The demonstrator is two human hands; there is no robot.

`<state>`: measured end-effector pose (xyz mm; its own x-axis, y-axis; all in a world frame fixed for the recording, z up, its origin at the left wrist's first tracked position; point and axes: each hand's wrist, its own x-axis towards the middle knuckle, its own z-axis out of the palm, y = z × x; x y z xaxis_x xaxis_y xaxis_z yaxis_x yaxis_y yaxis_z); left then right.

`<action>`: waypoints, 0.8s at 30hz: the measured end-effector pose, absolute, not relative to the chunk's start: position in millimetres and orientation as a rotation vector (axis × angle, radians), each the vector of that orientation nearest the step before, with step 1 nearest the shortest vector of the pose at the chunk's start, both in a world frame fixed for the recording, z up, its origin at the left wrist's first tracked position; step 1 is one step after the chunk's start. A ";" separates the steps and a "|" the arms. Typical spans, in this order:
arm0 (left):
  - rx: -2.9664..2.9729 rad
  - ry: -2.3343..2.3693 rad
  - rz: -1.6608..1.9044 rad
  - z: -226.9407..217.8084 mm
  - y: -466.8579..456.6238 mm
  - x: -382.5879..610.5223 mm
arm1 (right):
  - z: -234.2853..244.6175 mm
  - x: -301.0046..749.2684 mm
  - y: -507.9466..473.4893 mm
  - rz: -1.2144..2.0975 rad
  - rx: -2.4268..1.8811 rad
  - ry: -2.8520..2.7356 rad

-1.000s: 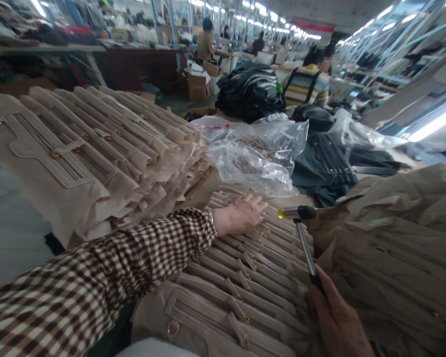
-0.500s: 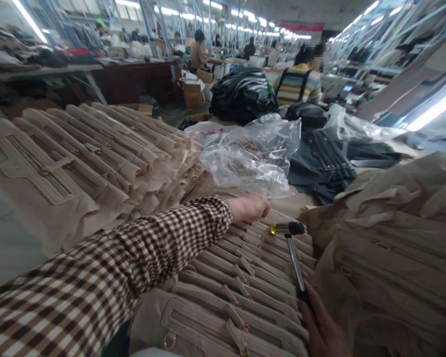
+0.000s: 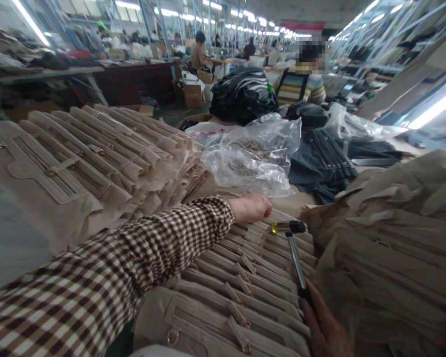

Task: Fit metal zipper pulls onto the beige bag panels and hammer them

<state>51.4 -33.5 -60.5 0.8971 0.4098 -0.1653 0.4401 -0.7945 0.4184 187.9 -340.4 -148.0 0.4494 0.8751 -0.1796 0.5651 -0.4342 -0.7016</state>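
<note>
My right hand (image 3: 326,325) is wrapped round the black grip of a small hammer (image 3: 296,258). The hammer has a metal shaft, a head with one black face and one translucent yellow face, and lies over the overlapping row of beige bag panels (image 3: 223,277). These panels carry zips, short straps and gold-coloured rings. At the far end of the row, my left hand (image 3: 252,207) is closed with its fingers curled down by the panels; what they hold, if anything, is hidden. A brown-and-white checked sleeve covers my left arm.
Another stack of beige bag panels (image 3: 96,153) spreads at the left. A clear plastic bag (image 3: 250,153) lies ahead, beside dark panels (image 3: 319,166). Crumpled beige fabric pieces (image 3: 397,248) rise at the right. A black heap (image 3: 243,94) and a seated person (image 3: 301,89) are farther back.
The view has shifted very slightly. Both hands and the hammer stay almost where they were, and the person farther back has turned their head a little.
</note>
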 end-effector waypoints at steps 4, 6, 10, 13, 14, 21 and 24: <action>2.648 0.679 -0.001 -62.1 -35.6 42.4 | -149.6 186.2 -340.0 0.716 -2.120 -1.212; 2.656 0.698 0.016 -63.5 -37.0 37.8 | -150.1 184.9 -340.0 0.664 -2.126 -1.192; 2.659 0.656 0.007 -63.4 -41.0 33.4 | -148.7 183.5 -339.1 0.652 -2.097 -1.210; 2.691 0.614 -0.022 -59.9 -43.0 33.9 | -148.6 184.4 -338.4 0.617 -2.106 -1.184; 2.706 0.602 -0.042 -58.4 -43.4 34.5 | -148.9 184.5 -338.3 0.623 -2.110 -1.183; 2.843 0.533 -0.153 -47.6 -49.9 37.1 | -141.5 174.8 -338.4 0.656 -2.135 -1.090; 2.911 0.554 -0.141 -48.7 -48.9 38.5 | -129.9 176.5 -336.0 0.624 -2.152 -1.127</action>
